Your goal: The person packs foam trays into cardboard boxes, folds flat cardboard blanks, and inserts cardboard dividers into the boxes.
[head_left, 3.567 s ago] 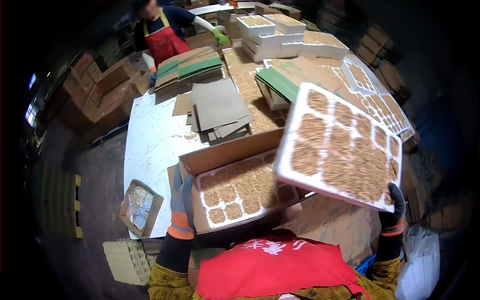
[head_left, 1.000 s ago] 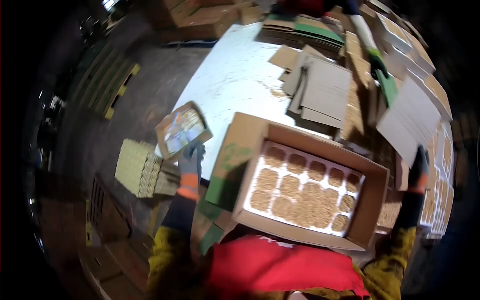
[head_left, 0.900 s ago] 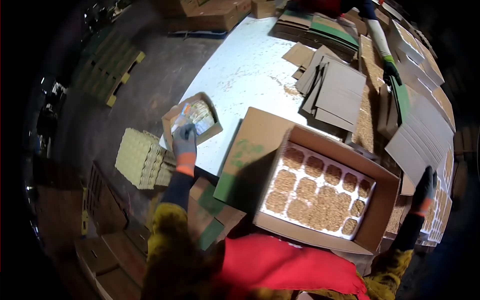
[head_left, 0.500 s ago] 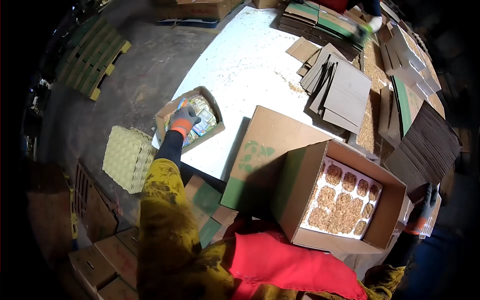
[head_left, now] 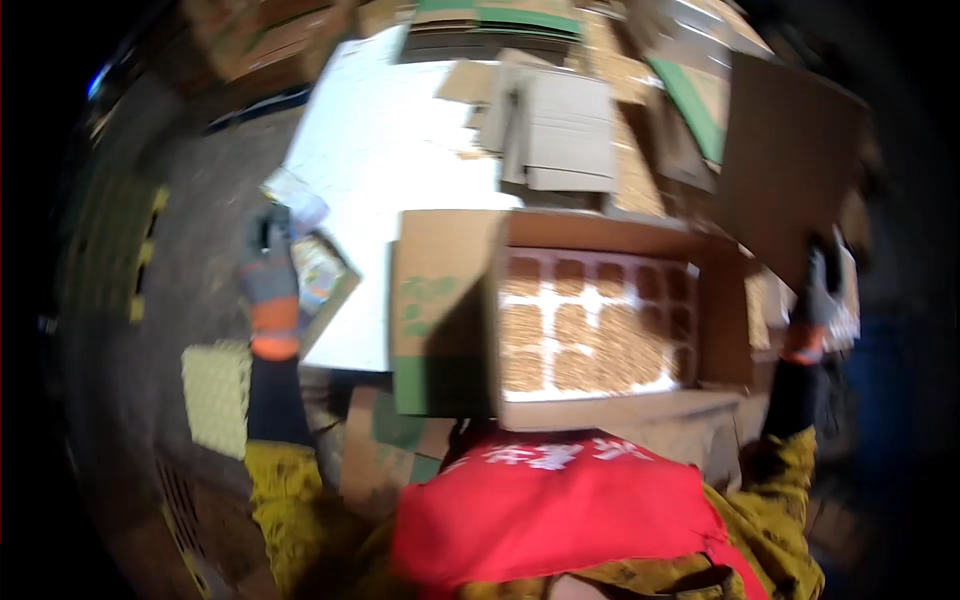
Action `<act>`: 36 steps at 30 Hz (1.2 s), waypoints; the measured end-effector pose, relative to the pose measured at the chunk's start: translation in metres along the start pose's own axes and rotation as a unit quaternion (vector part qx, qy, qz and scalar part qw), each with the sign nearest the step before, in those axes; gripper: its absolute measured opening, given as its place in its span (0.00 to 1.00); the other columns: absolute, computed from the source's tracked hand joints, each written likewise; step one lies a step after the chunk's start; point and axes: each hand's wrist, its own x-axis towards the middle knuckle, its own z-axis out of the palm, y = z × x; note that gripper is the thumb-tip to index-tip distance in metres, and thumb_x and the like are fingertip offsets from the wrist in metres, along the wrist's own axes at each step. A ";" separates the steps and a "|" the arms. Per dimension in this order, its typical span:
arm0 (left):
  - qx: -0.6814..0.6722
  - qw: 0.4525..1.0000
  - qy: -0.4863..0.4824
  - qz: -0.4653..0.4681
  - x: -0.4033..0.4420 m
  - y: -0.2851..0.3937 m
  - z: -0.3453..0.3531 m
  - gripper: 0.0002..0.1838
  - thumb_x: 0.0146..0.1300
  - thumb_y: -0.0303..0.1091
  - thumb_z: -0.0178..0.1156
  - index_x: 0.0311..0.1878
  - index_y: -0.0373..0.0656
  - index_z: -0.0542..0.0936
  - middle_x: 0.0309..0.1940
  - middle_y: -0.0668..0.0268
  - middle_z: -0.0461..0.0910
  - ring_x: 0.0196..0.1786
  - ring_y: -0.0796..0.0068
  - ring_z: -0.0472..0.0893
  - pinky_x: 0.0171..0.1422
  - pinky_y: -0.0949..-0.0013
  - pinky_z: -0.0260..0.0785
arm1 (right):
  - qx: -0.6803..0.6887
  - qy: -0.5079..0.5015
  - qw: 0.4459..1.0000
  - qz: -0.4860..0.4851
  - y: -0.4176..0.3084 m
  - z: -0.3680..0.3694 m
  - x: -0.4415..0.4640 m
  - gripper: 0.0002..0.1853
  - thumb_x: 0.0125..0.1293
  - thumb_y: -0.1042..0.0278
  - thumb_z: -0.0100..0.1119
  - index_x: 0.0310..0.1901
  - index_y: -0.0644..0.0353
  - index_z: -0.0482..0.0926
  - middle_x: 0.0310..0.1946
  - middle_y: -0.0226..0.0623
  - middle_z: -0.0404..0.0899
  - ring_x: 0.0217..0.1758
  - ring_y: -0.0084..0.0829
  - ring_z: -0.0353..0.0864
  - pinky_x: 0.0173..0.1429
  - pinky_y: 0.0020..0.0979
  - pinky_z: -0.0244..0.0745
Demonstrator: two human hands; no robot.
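Note:
My left hand (head_left: 270, 275), in a grey and orange glove, is closed on a small pale plastic packet (head_left: 297, 200) above the small cardboard box (head_left: 345, 290). More printed packets (head_left: 318, 270) lie inside that box, partly hidden by the hand. On the right, my right hand (head_left: 820, 295), gloved the same way, grips the lower edge of a brown cardboard sheet (head_left: 790, 160), which stands raised. Between my hands is an open carton (head_left: 725, 310) holding a white tray (head_left: 548, 318), its cells filled with golden-brown shavings or husks (head_left: 600, 345). Motion blurs the view.
Loose grey-brown cardboard pieces (head_left: 570, 130) are piled on the white table (head_left: 360, 140). Flattened green-and-brown cartons (head_left: 490, 20) are stacked at the far end. Pale egg trays (head_left: 215, 395) stand at lower left, and a pallet (head_left: 120, 250) is on the floor.
My left hand has come up out of the small box with a packet in it. My right hand has lifted the cardboard sheet higher. The view has turned to the right.

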 end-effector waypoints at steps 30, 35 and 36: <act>-0.077 0.877 -0.389 -0.272 -0.154 0.150 0.113 0.31 0.66 0.43 0.64 0.65 0.33 0.69 0.54 0.59 0.78 0.57 0.70 0.76 0.62 0.67 0.70 | 0.304 -0.426 0.819 0.235 0.034 0.063 -0.130 0.45 0.62 0.48 0.67 0.72 0.65 0.57 0.66 0.43 0.69 0.68 0.33 0.68 0.69 0.30 0.65; -0.185 0.847 -0.447 -0.222 -0.160 0.161 0.092 0.35 0.65 0.45 0.64 0.68 0.33 0.65 0.59 0.57 0.75 0.59 0.68 0.74 0.66 0.67 0.65 | 0.421 -0.444 0.729 0.307 -0.003 0.049 -0.124 0.38 0.58 0.61 0.73 0.66 0.66 0.65 0.53 0.37 0.79 0.55 0.25 0.76 0.61 0.29 0.71; -0.262 0.841 -0.422 -0.217 -0.157 0.169 0.085 0.37 0.69 0.52 0.58 0.70 0.35 0.64 0.61 0.57 0.73 0.62 0.70 0.72 0.68 0.67 0.64 | 0.408 -0.433 0.748 0.294 0.017 0.052 -0.132 0.35 0.61 0.63 0.71 0.66 0.66 0.65 0.50 0.35 0.80 0.53 0.23 0.76 0.59 0.27 0.73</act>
